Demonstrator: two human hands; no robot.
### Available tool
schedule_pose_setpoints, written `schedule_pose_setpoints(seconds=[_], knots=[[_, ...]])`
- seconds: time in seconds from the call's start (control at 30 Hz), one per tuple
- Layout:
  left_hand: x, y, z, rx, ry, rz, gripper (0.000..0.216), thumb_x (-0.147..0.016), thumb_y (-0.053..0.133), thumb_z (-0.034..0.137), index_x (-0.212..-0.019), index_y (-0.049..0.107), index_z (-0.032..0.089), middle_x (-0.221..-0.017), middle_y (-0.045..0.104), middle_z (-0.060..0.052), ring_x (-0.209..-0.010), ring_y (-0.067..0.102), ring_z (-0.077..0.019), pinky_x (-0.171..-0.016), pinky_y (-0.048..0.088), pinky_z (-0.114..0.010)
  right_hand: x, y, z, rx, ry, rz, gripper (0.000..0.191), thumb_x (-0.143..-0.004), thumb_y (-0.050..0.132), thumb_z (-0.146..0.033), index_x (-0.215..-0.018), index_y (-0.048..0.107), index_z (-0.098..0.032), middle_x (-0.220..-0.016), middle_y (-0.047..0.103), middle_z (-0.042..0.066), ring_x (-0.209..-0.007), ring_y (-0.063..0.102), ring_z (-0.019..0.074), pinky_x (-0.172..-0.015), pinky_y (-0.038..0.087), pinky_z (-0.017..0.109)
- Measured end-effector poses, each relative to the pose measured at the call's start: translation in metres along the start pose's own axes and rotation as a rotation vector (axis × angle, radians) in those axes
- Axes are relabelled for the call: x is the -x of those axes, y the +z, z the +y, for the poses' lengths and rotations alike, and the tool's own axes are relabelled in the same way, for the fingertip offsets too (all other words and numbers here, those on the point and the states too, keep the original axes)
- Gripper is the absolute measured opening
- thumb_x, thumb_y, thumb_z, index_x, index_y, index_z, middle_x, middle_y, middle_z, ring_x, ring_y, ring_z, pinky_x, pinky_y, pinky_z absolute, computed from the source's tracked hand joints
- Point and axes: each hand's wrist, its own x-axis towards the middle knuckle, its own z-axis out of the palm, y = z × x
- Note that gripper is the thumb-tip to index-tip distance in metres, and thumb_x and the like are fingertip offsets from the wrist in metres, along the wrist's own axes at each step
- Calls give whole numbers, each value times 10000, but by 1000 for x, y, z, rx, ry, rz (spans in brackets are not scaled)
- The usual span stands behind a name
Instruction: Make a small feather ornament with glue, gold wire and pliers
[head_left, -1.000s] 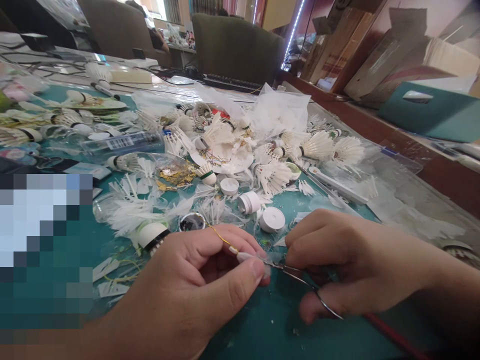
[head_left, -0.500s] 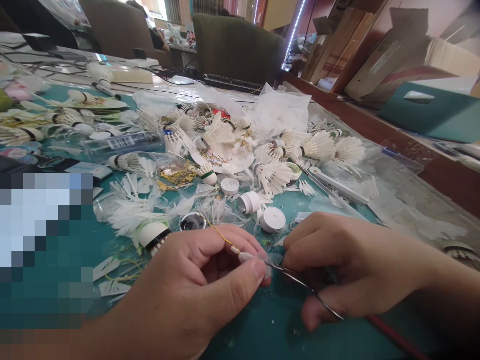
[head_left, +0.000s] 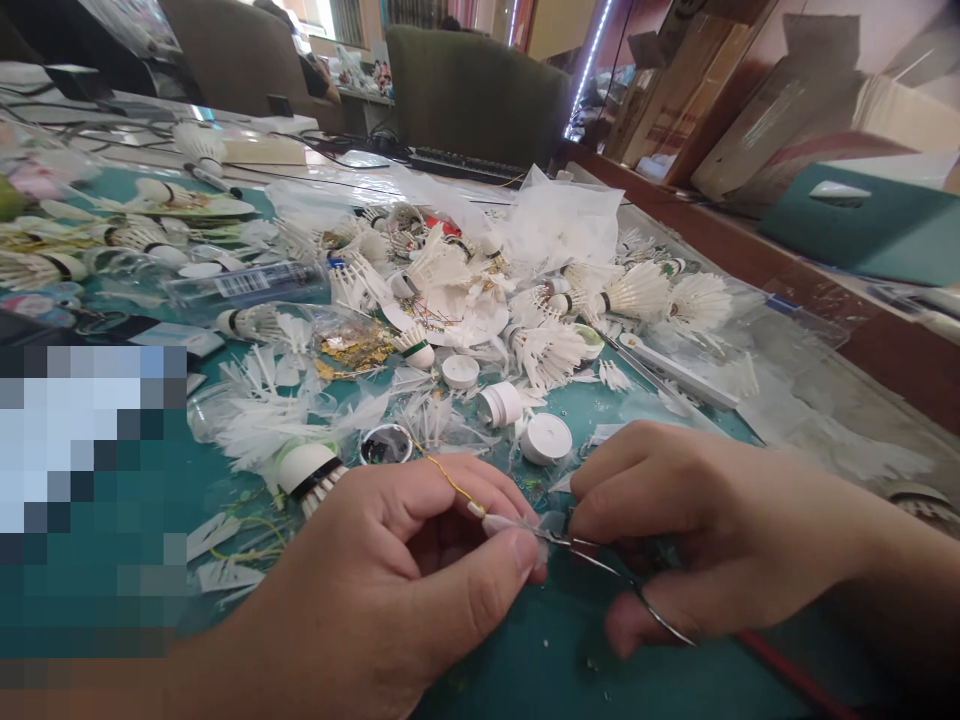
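My left hand (head_left: pixel 390 580) is closed, pinching a small white feather piece (head_left: pixel 504 524) between thumb and fingers. A thin gold wire (head_left: pixel 444 475) runs up from that piece. My right hand (head_left: pixel 697 530) is closed round small metal scissors (head_left: pixel 607 572), whose blades meet the feather piece right at my left thumb tip. Both hands hover just above the teal mat (head_left: pixel 540 670) at the near edge.
Several white shuttlecocks (head_left: pixel 637 292), loose feathers (head_left: pixel 262 420) and white cork caps (head_left: pixel 545 438) litter the mat beyond my hands. A clear plastic bag (head_left: pixel 559 215) lies further back. A black-banded shuttlecock base (head_left: pixel 304 470) sits left of my left hand. Wooden ledge and boxes at right.
The hands stay almost in place. The feather piece and scissor tips have shifted slightly lower and to the right; the scissor blades have closed in a little on the piece.
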Motion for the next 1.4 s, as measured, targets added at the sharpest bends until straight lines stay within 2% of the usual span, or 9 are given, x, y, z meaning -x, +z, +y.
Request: schedule_pose_setpoints(seconds=[0.07, 0.17, 0.33, 0.67, 0.93, 1.03, 1.07, 1.17, 1.4], knots=[[-1, 0, 1, -16, -18, 2, 254, -898, 819, 321, -665, 742, 253, -808, 762, 10, -740, 700, -178, -640, 566, -238, 0, -2, -1, 10, -4, -12, 545, -1056, 739, -571, -710, 637, -162, -664, 467, -41, -622, 419, 102, -560, 313, 244], [0, 0, 2, -16, -19, 4, 171, -915, 806, 300, -748, 798, 266, -870, 781, 10, -775, 724, -179, -666, 578, -232, 1, -4, -2, 39, -8, -41, 542, -1089, 698, -548, -707, 625, -169, -668, 474, -34, -634, 430, 112, -570, 322, 251], [1, -1, 1, -9, -13, -13, 228, -912, 815, 306, -693, 775, 254, -840, 765, 8, -740, 706, -169, -648, 565, -224, 1, -3, -3, 62, -22, -32, 546, -1100, 671, -560, -719, 649, -170, -657, 479, -25, -641, 438, 127, -582, 334, 262], [4, -1, -5, 47, -120, -82, 243, -935, 809, 409, -752, 763, 257, -815, 732, -19, -807, 666, -216, -609, 488, -256, 0, 2, 2, -28, 5, -24, 565, -1029, 763, -599, -679, 584, -194, -658, 463, -41, -594, 352, 105, -559, 310, 257], [3, -2, -3, 20, -103, -107, 224, -942, 814, 404, -779, 774, 255, -818, 736, -14, -785, 655, -203, -644, 512, -258, 0, 3, 5, -52, 4, -16, 579, -1011, 792, -592, -666, 570, -184, -665, 453, -49, -602, 361, 93, -556, 298, 246], [3, -2, -2, 19, -88, -101, 218, -947, 809, 374, -771, 769, 253, -817, 744, -5, -764, 659, -188, -646, 522, -249, 1, 1, 4, -23, -7, -20, 559, -1024, 778, -586, -685, 605, -176, -668, 492, -36, -608, 400, 96, -561, 310, 244], [3, -2, -1, 19, -112, -61, 208, -949, 802, 345, -767, 765, 250, -844, 756, -6, -793, 674, -191, -678, 542, -250, 1, 1, 4, -6, -11, -25, 541, -1033, 769, -579, -704, 631, -173, -671, 509, -29, -609, 416, 101, -563, 318, 247], [1, -2, -1, 16, -56, -67, 177, -923, 821, 297, -757, 778, 254, -862, 769, 3, -784, 687, -178, -684, 552, -237, 3, -1, 2, 44, -29, -37, 496, -1062, 732, -565, -770, 699, -165, -667, 520, -18, -612, 442, 123, -565, 333, 264], [5, -2, -1, 5, -59, -55, 135, -925, 805, 294, -793, 803, 265, -865, 785, 0, -794, 698, -191, -678, 557, -244, 2, -4, -2, 81, -35, -61, 420, -1109, 685, -485, -864, 750, -151, -685, 587, 4, -630, 475, 138, -585, 354, 274]])
